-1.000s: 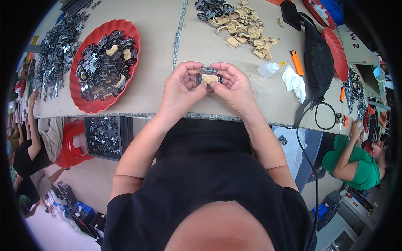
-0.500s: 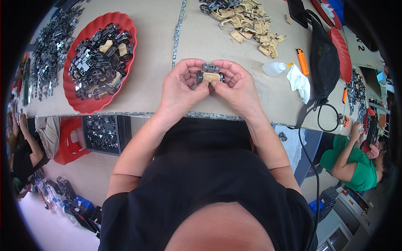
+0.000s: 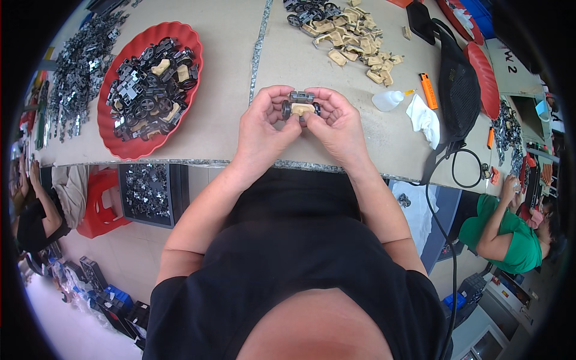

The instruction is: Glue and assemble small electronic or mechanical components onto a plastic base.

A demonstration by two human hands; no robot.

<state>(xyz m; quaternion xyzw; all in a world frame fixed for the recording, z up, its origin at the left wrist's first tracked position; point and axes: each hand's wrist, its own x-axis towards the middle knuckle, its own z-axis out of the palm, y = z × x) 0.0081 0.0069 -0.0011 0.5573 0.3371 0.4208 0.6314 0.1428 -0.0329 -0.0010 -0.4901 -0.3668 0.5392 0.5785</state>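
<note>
You pinch one wheeled part (image 3: 302, 101) over the worktop (image 3: 222, 72) with your left hand (image 3: 264, 125) and right hand (image 3: 336, 127), its tan piece (image 3: 302, 108) seemingly seated, similar parts (image 3: 150, 90) filling the red bowl (image 3: 135, 151), plenty of tan pieces (image 3: 351, 39) still loose.

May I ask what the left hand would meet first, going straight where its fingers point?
Beyond the wheeled part it grips, the left hand would likely meet the right hand; depth is unclear.
</note>
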